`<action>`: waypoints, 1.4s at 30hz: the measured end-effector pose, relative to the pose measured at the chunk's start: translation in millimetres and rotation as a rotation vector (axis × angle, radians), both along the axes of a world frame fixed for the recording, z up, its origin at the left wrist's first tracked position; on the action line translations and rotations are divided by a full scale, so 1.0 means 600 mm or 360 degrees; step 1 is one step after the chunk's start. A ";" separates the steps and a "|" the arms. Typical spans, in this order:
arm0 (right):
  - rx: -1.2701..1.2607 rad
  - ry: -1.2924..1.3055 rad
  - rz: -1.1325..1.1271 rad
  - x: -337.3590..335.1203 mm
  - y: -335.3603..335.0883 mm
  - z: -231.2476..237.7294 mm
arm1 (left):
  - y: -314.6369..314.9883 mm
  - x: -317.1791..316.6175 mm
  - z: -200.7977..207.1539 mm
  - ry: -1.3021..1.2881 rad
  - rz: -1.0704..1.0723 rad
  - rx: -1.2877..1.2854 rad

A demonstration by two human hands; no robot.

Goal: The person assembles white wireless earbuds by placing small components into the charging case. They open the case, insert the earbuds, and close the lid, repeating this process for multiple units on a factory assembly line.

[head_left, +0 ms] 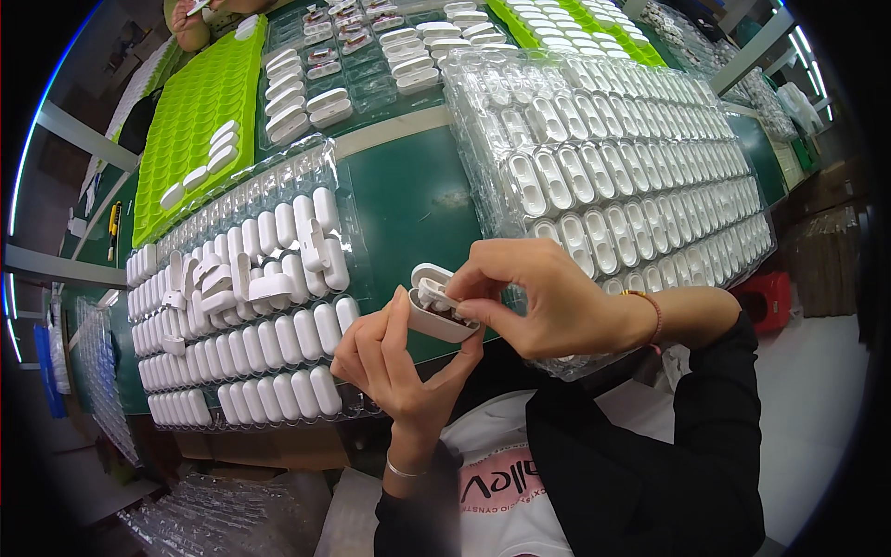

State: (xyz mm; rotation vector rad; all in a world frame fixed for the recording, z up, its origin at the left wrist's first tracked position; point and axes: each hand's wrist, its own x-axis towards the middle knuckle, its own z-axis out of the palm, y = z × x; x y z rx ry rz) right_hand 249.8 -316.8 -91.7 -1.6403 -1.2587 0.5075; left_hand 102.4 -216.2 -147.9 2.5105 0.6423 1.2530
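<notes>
Low in front of me, my left hand (399,367) is closed around a white earbud charging case (438,324). Its lid stands up, and dark reddish-brown parts show inside. From the right, my right hand (548,302) reaches over the case, thumb and index finger pinched at its mouth. A small white part (432,291) sits there against the fingertips, partly covered by them; its exact kind is unclear. Left of the hands, a clear blister tray (343,209) holds rows of white case shells (288,339), with several loose white pieces (218,288) piled on top.
At right, stacked clear trays (487,176) carry rows of white two-hollow inserts (594,172). Bright green trays (190,139) and more white cases (329,107) lie farther back on the green table (399,200). Another person's hand (190,28) shows top left. A red bin (766,302) stands right.
</notes>
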 end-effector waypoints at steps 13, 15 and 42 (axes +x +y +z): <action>0.0060 -0.0084 0.0059 0.000 0.002 0.011 | -0.001 -0.004 0.003 -0.0036 -0.0055 -0.0036; 0.0042 -0.0104 0.0060 -0.001 0.003 0.011 | -0.001 -0.004 0.001 -0.0055 -0.0037 -0.0015; -0.0144 0.0164 0.0104 -0.011 -0.007 0.006 | -0.010 -0.019 0.000 0.0048 -0.0030 0.0020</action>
